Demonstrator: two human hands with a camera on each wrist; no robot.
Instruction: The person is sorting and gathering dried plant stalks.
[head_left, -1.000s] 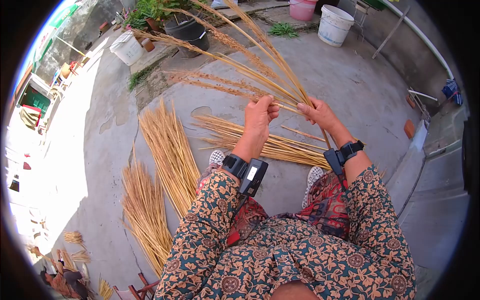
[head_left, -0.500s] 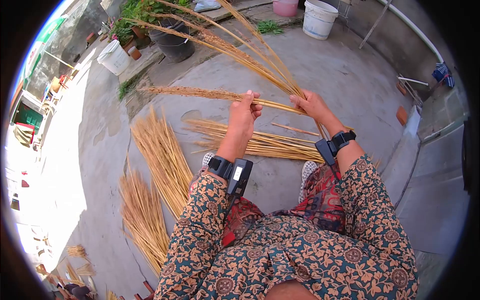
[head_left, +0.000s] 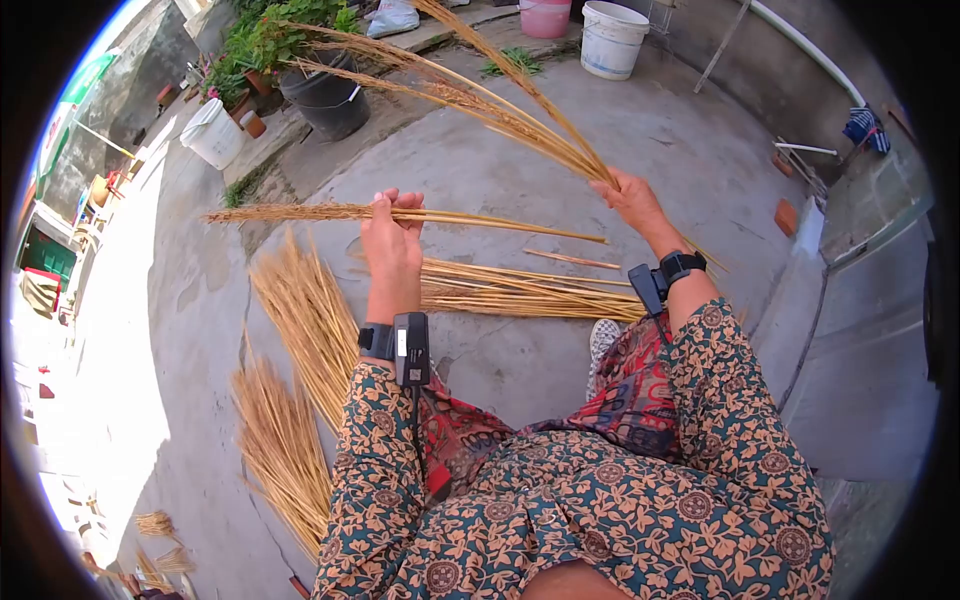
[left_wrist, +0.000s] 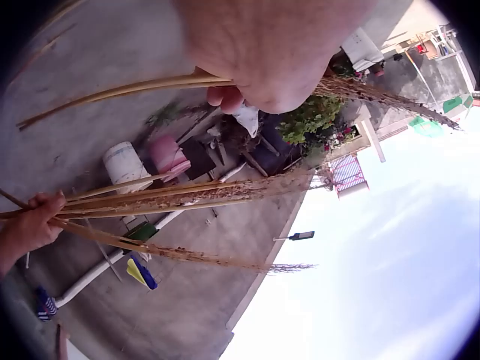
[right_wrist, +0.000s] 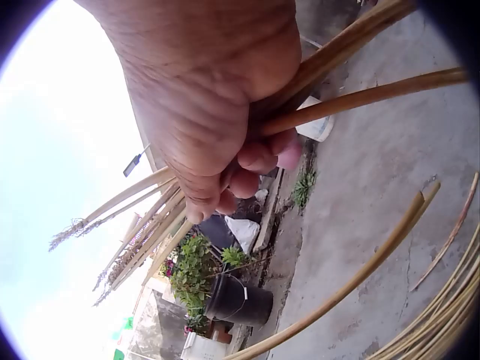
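Observation:
In the head view my left hand grips a couple of dry seed-headed stalks, their tan plumes pointing left and cut ends right. To the right and a little higher, my right hand has its fingers curled round several similar stalks, fanned toward the upper left. A gap separates the two lots. The right wrist view shows my right fingers closed around the stems. Below my hands a pile of stalks lies crosswise on the concrete. Two more bunches, an upper one and a lower one, lie to the left.
A single loose stalk lies beyond the crosswise pile. Farther off stand a black bucket, white buckets and a pink bucket, near green plants. A brick lies at the right by the wall.
My left hand has drawn its stalks leftward, out of the bunch in my right hand, and now holds them apart. The right hand keeps its grip on the other stalks.

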